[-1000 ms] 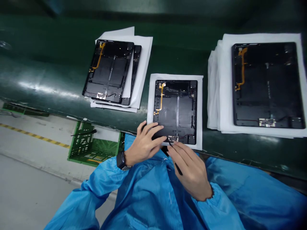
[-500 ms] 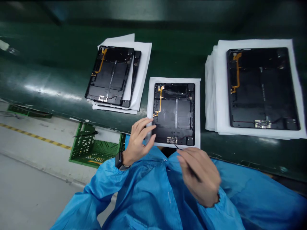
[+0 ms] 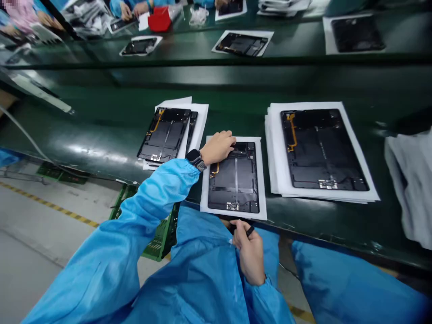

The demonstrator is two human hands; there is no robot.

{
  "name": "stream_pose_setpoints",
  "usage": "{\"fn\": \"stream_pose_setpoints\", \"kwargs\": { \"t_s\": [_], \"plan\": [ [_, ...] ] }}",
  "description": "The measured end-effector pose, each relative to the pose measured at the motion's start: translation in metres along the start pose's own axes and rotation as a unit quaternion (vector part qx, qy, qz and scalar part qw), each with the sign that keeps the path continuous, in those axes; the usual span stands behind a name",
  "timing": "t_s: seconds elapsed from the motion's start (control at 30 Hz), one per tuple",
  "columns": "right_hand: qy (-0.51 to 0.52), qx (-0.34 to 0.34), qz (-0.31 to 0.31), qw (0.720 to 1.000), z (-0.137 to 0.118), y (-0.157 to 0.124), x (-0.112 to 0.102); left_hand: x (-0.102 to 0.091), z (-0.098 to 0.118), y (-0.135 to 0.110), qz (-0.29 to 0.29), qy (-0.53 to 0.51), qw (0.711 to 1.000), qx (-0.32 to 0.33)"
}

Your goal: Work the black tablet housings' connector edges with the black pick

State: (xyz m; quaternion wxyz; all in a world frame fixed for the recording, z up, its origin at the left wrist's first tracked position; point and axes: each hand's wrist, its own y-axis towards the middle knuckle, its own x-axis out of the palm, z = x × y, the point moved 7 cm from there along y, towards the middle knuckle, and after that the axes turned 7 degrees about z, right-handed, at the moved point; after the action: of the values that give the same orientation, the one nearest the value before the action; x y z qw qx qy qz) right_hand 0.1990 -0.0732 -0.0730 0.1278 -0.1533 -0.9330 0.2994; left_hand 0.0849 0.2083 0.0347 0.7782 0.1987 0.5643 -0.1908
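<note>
A black tablet housing lies on a white foam sheet right in front of me. It has an orange flex cable, partly covered by my hand, and a small circuit board at its near edge. My left hand reaches over its far left corner, fingers loosely bent and resting near the top edge; whatever lies under the fingertips is hidden. Below the near edge, my right hand is closed around a thin black tool, mostly covered by the fingers.
On the left, stacked housings lie with white sheets. To the right, another housing tops a sheet stack. A grey-white cloth pile sits far right. A green crate stands below the bench. Co-workers' hands show across the bench.
My left hand has moved from the housing's near left side to its far edge. My right hand has drawn the tool back from the circuit board. The view has tilted up.
</note>
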Motion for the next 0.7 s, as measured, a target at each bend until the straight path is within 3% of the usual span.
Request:
{"fn": "stream_pose_setpoints", "kwargs": {
  "t_s": [0.33, 0.7],
  "plan": [
    [0.076, 0.034, -0.014, 0.996, -0.005, 0.005, 0.037, -0.005, -0.027, 0.026, 0.006, -0.027, 0.999, -0.032],
    [0.075, 0.041, -0.012, 0.996, -0.005, 0.004, 0.044, 0.008, -0.052, 0.042, -0.155, -0.071, 0.982, -0.085]
  ]
}}
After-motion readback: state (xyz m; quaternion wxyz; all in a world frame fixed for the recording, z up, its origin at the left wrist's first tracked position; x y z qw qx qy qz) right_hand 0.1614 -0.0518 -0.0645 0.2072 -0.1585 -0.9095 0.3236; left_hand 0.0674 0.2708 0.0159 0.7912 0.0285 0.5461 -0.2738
